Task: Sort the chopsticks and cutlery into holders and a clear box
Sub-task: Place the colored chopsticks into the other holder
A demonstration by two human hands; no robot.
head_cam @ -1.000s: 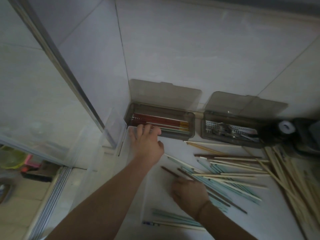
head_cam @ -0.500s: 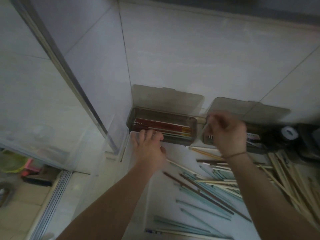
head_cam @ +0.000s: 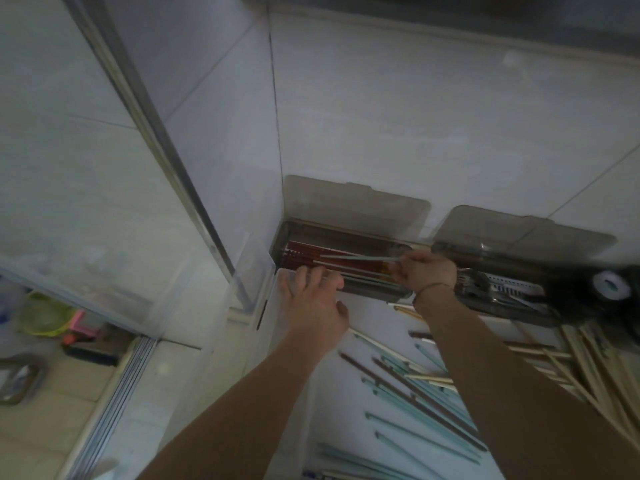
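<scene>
place: home kitchen | cues: tiled wall (head_cam: 415,116); chopsticks (head_cam: 415,403) on counter; cutlery holder (head_cam: 502,299)

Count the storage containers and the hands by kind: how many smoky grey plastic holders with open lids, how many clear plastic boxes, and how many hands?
Smoky grey plastic holders with open lids: 2, the left holder and the right holder
Clear plastic box: 1
Hands: 2, the left hand flat, the right hand pinching a pale green chopstick
Total: 5

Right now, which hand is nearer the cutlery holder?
Right. The right hand holds a pale chopstick just left of the cutlery holder; the left hand is farther left.
</scene>
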